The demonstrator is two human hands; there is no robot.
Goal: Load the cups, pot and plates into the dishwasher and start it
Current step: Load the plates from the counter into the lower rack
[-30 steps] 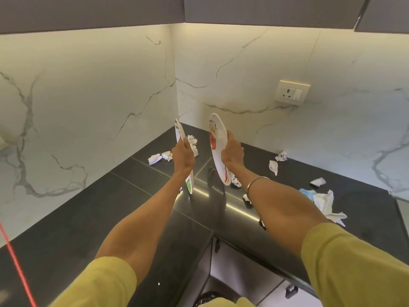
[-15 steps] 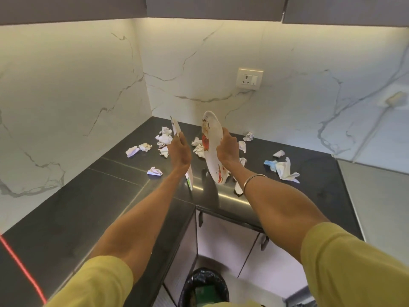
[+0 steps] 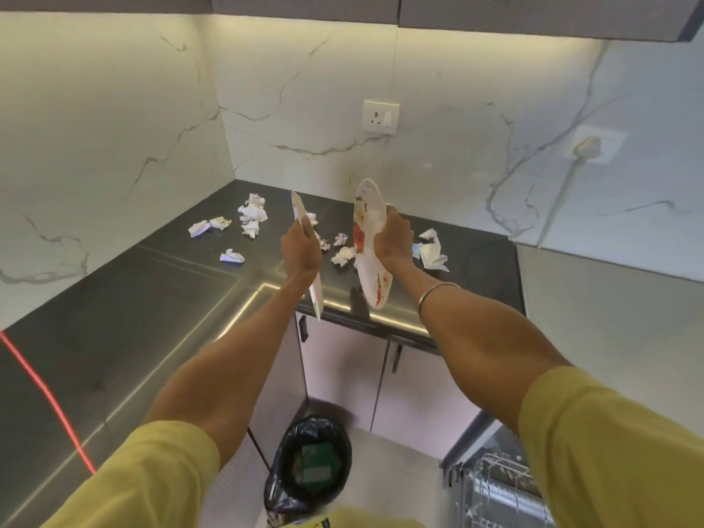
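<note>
Glazed, stiff, breakable plates: left hand [image 3: 302, 248] grips one plate [image 3: 307, 257] edge-on; right hand [image 3: 394, 242] grips the floral plate [image 3: 367, 238] at three o'clock.

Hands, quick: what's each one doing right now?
Left hand: grips a plate held on edge.
Right hand: grips the floral plate, also on edge.

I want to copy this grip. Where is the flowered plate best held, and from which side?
Grip the flowered plate at its rim near mid-height, coming from its back side, as the right hand does. It stands on edge, so the thin rim lets thumb and fingers clamp both faces.
</note>
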